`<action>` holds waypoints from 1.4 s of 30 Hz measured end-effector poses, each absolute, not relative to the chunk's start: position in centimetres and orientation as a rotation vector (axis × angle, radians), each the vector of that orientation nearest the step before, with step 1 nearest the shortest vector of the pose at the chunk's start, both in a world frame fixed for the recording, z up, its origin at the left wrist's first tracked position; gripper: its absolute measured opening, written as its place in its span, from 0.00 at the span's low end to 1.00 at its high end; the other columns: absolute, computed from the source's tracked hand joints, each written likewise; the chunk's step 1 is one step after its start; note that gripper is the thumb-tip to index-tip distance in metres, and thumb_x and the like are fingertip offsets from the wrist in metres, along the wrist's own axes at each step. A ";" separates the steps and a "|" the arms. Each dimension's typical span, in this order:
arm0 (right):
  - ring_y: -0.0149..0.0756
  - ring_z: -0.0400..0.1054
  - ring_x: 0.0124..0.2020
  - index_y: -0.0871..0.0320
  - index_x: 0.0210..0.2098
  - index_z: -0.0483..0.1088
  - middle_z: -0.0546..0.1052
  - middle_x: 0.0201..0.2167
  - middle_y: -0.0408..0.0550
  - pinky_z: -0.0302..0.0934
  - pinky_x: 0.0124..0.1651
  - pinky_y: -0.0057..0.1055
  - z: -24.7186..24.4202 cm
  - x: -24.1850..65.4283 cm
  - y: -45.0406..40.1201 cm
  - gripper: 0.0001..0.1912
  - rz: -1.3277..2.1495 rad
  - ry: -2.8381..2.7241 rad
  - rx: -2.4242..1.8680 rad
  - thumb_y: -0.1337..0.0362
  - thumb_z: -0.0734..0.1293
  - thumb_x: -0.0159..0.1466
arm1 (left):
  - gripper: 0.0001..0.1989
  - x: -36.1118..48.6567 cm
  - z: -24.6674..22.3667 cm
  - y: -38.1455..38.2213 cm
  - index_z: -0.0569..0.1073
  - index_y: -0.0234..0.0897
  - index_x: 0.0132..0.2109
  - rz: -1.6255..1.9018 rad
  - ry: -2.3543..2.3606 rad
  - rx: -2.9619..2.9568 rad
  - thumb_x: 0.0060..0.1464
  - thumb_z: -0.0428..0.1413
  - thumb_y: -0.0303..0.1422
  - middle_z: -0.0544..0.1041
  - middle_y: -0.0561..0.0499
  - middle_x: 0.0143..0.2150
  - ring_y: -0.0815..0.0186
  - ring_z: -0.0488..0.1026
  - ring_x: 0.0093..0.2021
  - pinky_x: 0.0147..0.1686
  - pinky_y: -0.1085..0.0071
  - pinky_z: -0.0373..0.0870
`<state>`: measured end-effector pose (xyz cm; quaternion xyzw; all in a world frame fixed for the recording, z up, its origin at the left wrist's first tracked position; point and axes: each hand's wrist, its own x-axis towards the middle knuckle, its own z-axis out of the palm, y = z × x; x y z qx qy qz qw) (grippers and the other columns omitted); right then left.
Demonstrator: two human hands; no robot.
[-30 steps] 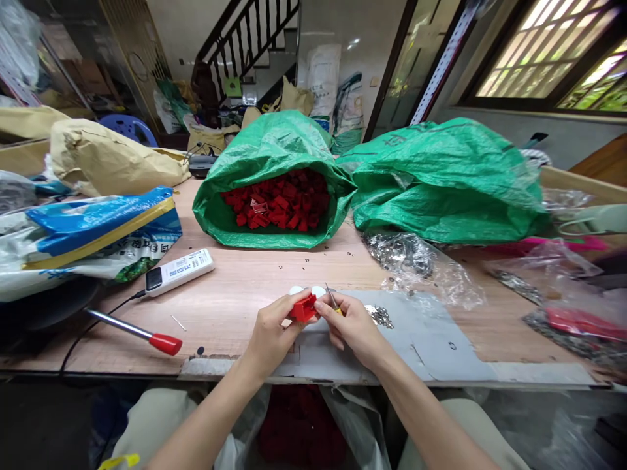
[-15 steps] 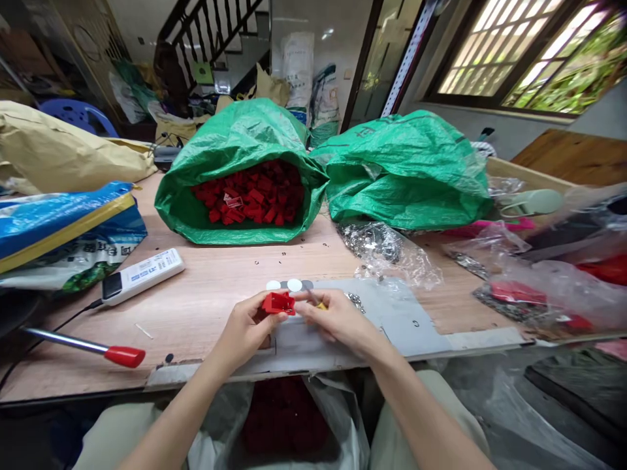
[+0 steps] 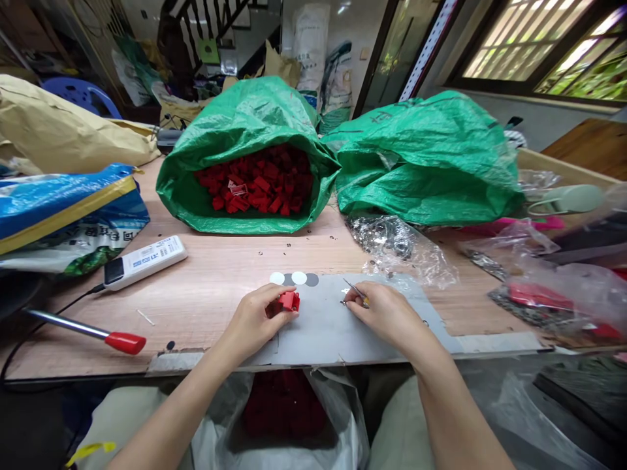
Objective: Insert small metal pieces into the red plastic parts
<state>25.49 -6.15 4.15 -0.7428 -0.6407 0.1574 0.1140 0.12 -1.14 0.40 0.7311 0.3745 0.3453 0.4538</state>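
Note:
My left hand (image 3: 259, 314) is closed around a small red plastic box-like part (image 3: 289, 300), held just above the grey work mat (image 3: 313, 333). To the right, my right hand (image 3: 379, 310) grips a slim metal tool with a yellow part (image 3: 353, 287), its shaft pointing up and left. The fingertips of that hand are down at small metal pieces (image 3: 347, 301) on the mat; whether they pinch one I cannot tell. White and grey discs (image 3: 298, 279) line the mat's far edge.
A green sack (image 3: 235, 225) full of red parts lies open at the back, beside another green sack (image 3: 431, 163). Clear bags of metal pieces (image 3: 401, 245) sit at right. On the left are a white device (image 3: 147, 261) and a red-tipped lever (image 3: 125, 343).
My right hand has moved away from the red part, rightward to the small metal pieces, still with the tool. My left hand keeps the red part, now turned differently. The view has shifted slightly.

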 end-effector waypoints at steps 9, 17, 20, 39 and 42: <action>0.39 0.71 0.31 0.55 0.32 0.75 0.78 0.29 0.46 0.57 0.34 0.31 3.8 25.5 -5.9 0.06 0.603 -1.887 -2.022 0.65 0.65 0.59 | 0.16 0.2 0.4 -1.4 0.79 0.43 0.50 0.844 0.960 1.779 0.53 0.63 0.33 0.80 0.50 0.41 0.63 0.71 0.33 0.36 0.70 0.65; 0.39 0.70 0.33 0.56 0.28 0.72 0.78 0.30 0.46 0.58 0.37 0.33 3.8 24.1 -5.6 0.03 0.589 -1.821 -1.913 0.65 0.66 0.56 | 0.14 0.3 0.5 -1.3 0.80 0.43 0.46 0.892 0.929 1.754 0.51 0.64 0.31 0.80 0.51 0.38 0.65 0.70 0.32 0.35 0.71 0.65; 0.37 0.68 0.29 0.56 0.28 0.72 0.76 0.27 0.44 0.58 0.34 0.32 3.7 22.5 -5.3 0.05 0.814 -1.687 -1.801 0.62 0.66 0.57 | 0.11 0.3 0.5 -1.3 0.80 0.42 0.44 0.885 0.929 1.760 0.50 0.64 0.31 0.80 0.51 0.37 0.65 0.70 0.32 0.35 0.72 0.65; 0.32 0.63 0.24 0.59 0.44 0.71 0.76 0.24 0.41 0.56 0.29 0.30 1.9 19.3 -3.1 0.18 1.059 -1.469 -1.663 0.58 0.69 0.55 | 0.09 0.1 -0.5 -1.4 0.71 0.37 0.34 0.861 1.031 1.863 0.50 0.65 0.31 0.74 0.56 0.29 0.71 0.65 0.27 0.28 0.76 0.60; 0.32 0.64 0.25 0.60 0.45 0.71 0.76 0.24 0.41 0.57 0.32 0.30 1.6 19.2 -3.0 0.20 1.051 -1.483 -1.637 0.58 0.70 0.55 | 0.08 0.1 -0.6 -1.4 0.71 0.37 0.34 0.871 1.022 1.911 0.50 0.64 0.30 0.74 0.56 0.29 0.71 0.65 0.27 0.28 0.76 0.60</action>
